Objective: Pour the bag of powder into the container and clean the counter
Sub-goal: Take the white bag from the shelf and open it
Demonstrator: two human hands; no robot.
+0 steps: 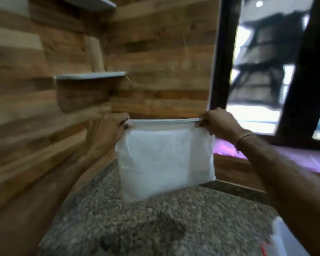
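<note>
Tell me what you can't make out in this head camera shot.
Translucent white plastic container, head view: cut off by the bottom edge, covered by the right forearm; lid state unknown.
Frosted white plastic zip bag, pinched by left hand and right hand: cloudy film and motion blur hide its powder level.
Speckled granite counter: blur hides any spilled powder.

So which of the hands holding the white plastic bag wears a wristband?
The right hand, at the bag's right corner: a thin band circles its wrist; the left hand's is bare.
</note>
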